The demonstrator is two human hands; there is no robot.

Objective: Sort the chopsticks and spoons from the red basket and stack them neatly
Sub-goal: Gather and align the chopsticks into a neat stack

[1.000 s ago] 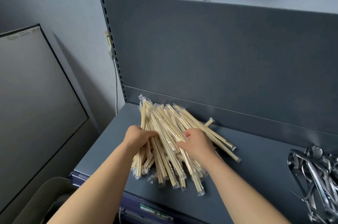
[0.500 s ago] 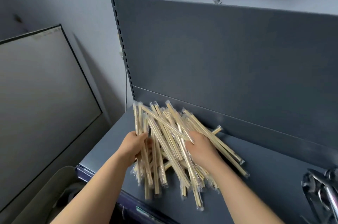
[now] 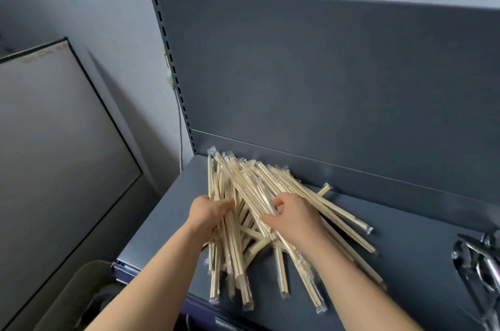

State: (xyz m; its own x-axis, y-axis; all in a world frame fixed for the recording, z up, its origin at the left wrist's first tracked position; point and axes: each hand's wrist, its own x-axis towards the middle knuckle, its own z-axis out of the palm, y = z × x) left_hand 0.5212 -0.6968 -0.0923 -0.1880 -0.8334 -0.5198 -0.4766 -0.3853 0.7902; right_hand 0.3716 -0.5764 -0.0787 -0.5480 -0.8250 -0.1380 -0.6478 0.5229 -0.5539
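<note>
On grey shelf (image 3: 405, 263), one heap of wrapped chopsticks (image 3: 251, 182), left hand (image 3: 208, 211), right hand (image 3: 293, 217), fingers (image 3: 278, 202) of both gripping chopsticks.

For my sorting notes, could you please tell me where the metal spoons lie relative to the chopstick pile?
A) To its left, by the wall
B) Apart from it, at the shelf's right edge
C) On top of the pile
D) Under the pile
B: the metal spoons sit at the far right edge of the shelf, with bare shelf surface between them and the chopsticks.
</note>
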